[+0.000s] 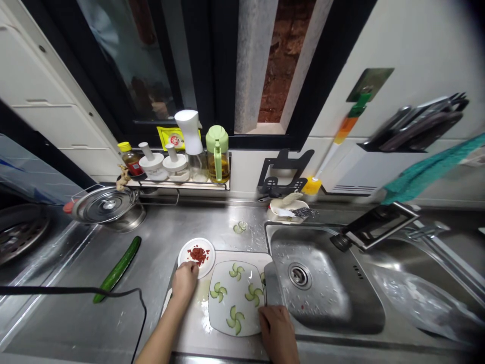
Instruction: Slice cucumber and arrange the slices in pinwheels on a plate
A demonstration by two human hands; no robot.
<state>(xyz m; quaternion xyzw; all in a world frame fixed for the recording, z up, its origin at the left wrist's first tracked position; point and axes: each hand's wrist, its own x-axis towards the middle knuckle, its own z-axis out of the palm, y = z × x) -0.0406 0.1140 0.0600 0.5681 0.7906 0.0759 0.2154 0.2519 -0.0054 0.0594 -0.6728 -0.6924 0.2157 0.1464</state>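
Note:
My left hand (185, 280) is closed at the near rim of a small white dish (207, 268). Small dried red berries (199, 254), which look like goji berries, lie in the dish; whether my fingers pinch one is hidden. A white square plate (223, 321) bears several pinwheels of thin cucumber slices (235, 319). At the plate's lower right edge, my right hand (278, 333) has its fingers curled in, and what they grip is hidden. Just beyond it lies a flat grey blade-like piece (273, 285). Dish and plate rest on a pale cutting board (197, 331).
A whole cucumber (119, 268) lies on the steel counter (162, 222) at left, near a black cable (76, 290). A lidded pot (109, 205) stands behind. To the right is the sink (322, 253); a seasoning rack (182, 185) lines the wall. Cucumber slices (240, 227) lie behind the board.

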